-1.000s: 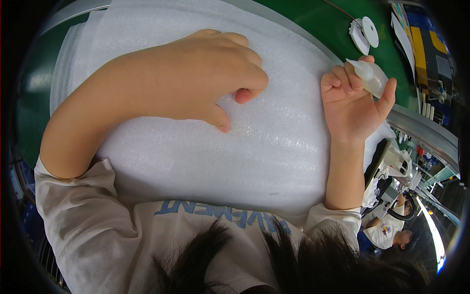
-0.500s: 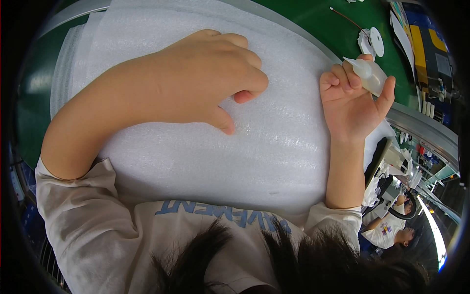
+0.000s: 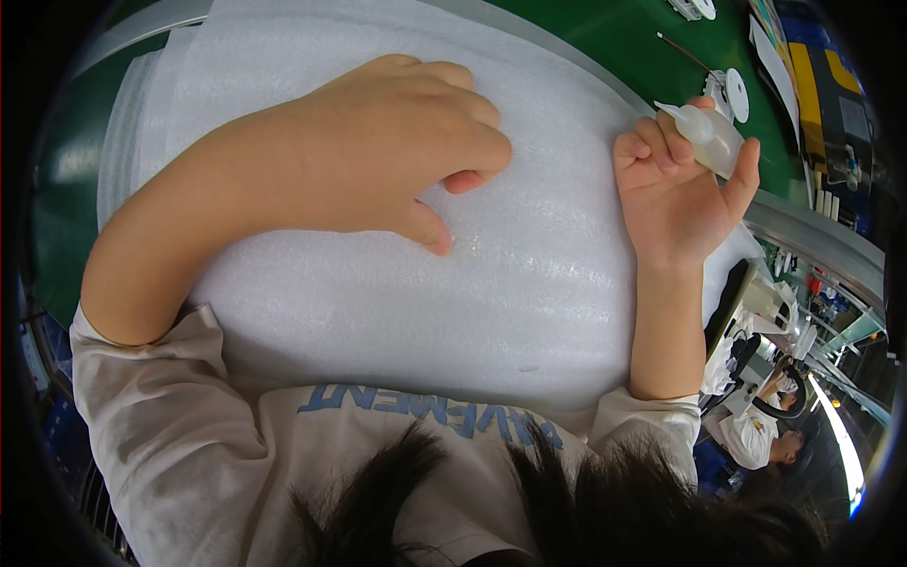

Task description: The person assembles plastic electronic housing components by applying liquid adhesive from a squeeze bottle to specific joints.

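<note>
- My left hand [image 3: 397,142] lay palm-down on the stack of white foam sheets [image 3: 529,283], fingers curled loosely and the thumb angled down with its tip pressed into the foam; it gripped nothing.
- The foam stack filled the space under and between both of my hands, its surface finely ribbed and slightly glossy, with layered sheet edges showing to the left of my left forearm.
- Just right of my left fingertips the foam was bare across to my right wrist.
- My right hand [image 3: 675,194] stood with its palm facing me, its forearm rising from the near edge of the foam; the fingers were folded over and the thumb raised, pinching a small translucent plastic bottle [image 3: 707,134] at the fingertips.
- The bottle lay tilted, its narrow end pointing left past my fingers and its body between fingers and thumb.
- Just beyond my right fingertips a white round disc [image 3: 736,93] sat on the green work surface [image 3: 624,38], with a thin dark wire [image 3: 682,53] just left of it.
- Below and right of my right forearm, well apart, another person in white [image 3: 756,430] was seated.
</note>
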`<act>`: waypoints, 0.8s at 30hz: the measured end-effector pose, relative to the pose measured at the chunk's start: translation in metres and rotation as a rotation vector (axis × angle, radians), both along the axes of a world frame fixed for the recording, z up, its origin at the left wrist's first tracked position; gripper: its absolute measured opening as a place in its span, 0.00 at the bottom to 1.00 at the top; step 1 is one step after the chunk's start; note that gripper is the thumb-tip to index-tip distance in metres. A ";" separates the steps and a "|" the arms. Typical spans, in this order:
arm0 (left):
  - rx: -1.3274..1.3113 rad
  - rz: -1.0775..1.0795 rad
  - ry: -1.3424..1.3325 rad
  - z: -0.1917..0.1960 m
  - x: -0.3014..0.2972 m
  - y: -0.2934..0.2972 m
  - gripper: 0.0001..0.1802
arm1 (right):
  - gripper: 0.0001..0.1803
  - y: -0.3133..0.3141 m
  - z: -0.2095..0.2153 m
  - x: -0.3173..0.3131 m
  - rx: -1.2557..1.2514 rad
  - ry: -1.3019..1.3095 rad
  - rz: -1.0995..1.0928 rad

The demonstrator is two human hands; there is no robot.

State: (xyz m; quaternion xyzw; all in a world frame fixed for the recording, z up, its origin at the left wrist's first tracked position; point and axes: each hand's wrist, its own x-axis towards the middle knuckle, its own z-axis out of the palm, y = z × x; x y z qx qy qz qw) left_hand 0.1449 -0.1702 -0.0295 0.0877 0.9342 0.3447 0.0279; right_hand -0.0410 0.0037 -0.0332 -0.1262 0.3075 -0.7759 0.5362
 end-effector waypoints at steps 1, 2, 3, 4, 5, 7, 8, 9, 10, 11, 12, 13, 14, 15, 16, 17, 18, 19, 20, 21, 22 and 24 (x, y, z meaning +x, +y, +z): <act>-0.006 0.004 0.001 0.000 0.000 0.001 0.22 | 0.24 0.000 -0.001 0.000 0.004 -0.004 0.001; -0.007 0.000 0.000 -0.001 0.000 0.001 0.22 | 0.24 0.001 -0.001 0.000 0.002 -0.005 -0.004; 0.000 -0.006 0.010 -0.002 0.000 0.001 0.22 | 0.24 0.002 -0.002 -0.001 -0.001 -0.001 0.004; 0.005 -0.015 0.020 -0.001 0.000 -0.001 0.21 | 0.24 0.001 -0.001 -0.001 -0.006 0.002 0.009; 0.001 -0.024 0.018 0.000 0.000 -0.003 0.21 | 0.24 0.000 -0.001 -0.001 -0.010 0.000 0.001; 0.018 -0.039 0.017 0.001 -0.001 -0.006 0.22 | 0.24 0.000 -0.002 -0.002 -0.017 0.002 0.018; 0.015 -0.047 0.014 0.001 -0.002 -0.005 0.22 | 0.24 0.000 -0.002 -0.002 -0.020 -0.001 0.010; -0.002 -0.028 0.013 0.001 -0.002 -0.002 0.22 | 0.24 0.000 -0.001 -0.002 -0.010 -0.002 0.002; -0.020 -0.008 0.011 0.002 -0.003 -0.001 0.23 | 0.24 0.000 -0.001 -0.002 0.001 -0.003 -0.003; -0.020 -0.014 0.009 0.002 -0.003 -0.001 0.23 | 0.24 -0.001 -0.002 -0.002 0.000 -0.005 -0.009; -0.031 -0.013 0.000 0.001 -0.003 -0.001 0.23 | 0.24 -0.002 -0.003 -0.001 -0.003 -0.008 -0.009; -0.042 -0.010 -0.009 0.003 -0.003 -0.001 0.23 | 0.24 -0.002 -0.002 -0.001 -0.007 -0.010 -0.008; -0.042 -0.013 -0.011 0.003 -0.003 0.000 0.23 | 0.24 -0.002 0.000 0.000 -0.007 -0.012 -0.010; -0.046 -0.008 -0.009 0.004 -0.003 0.001 0.23 | 0.24 -0.002 0.001 0.002 -0.027 -0.023 0.010; -0.050 -0.004 -0.005 0.003 -0.003 0.001 0.23 | 0.25 -0.003 0.002 0.002 -0.047 -0.032 0.031; -0.049 -0.006 -0.006 0.002 -0.003 0.001 0.23 | 0.25 -0.002 0.002 0.002 -0.046 -0.033 0.029; -0.050 -0.004 0.010 0.001 -0.002 0.002 0.23 | 0.25 -0.002 0.002 0.002 -0.042 -0.033 0.028; -0.051 -0.002 0.027 0.000 -0.002 0.002 0.23 | 0.25 -0.002 0.002 0.002 -0.039 -0.033 0.026; -0.050 -0.003 0.026 0.000 -0.003 0.000 0.23 | 0.25 -0.002 0.002 0.002 -0.038 -0.035 0.025; -0.020 -0.022 0.006 0.000 -0.004 -0.002 0.23 | 0.25 -0.002 0.001 0.003 -0.032 -0.032 0.019; 0.009 -0.041 -0.015 0.000 -0.004 -0.003 0.23 | 0.25 -0.001 0.001 0.003 -0.026 -0.029 0.014; 0.014 -0.028 -0.014 -0.002 -0.002 -0.002 0.23 | 0.24 -0.002 0.000 0.004 -0.025 -0.025 0.024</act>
